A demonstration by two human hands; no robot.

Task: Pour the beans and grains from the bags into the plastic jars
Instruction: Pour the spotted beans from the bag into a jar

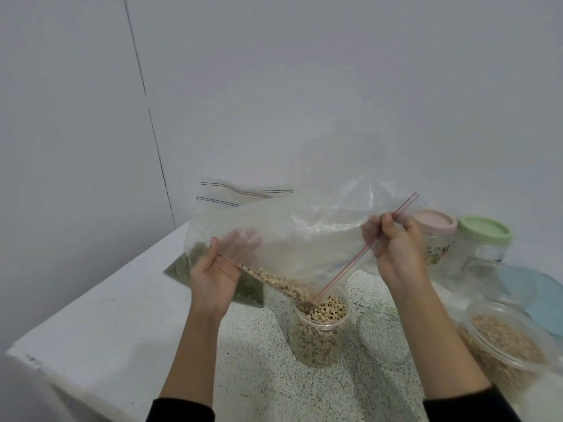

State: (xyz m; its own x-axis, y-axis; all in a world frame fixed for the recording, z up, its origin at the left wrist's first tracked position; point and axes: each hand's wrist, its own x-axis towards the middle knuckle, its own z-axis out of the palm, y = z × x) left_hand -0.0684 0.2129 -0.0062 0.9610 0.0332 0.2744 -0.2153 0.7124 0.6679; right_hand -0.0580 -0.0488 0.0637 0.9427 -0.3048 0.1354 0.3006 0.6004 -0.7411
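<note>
Dark sleeves frame the bottom edge as a person tips a clear zip bag (pixel 298 236) of black-eyed beans (pixel 283 283) over an open plastic jar (pixel 318 330) standing on a speckled counter (pixel 253 360). The left hand (pixel 216 269) grips the bag's lower edge, fingers curled behind the film, while the right hand (pixel 396 245) pinches the red zip strip (pixel 359 254) near the mouth. Held above the counter, the bag lies with its long axis roughly level, its mouth corner angled down and right into the jar. That jar looks nearly full, and only a thin line of beans remains in the bag, so this pour appears close to done. A loose lid (pixel 384 336) lies beside it; a bag of green grains (pixel 249 290) behind still waits, and a second filled jar (pixel 505 339) sits at right, near two capped jars, pink (pixel 434 236) and green (pixel 484 239).
</note>
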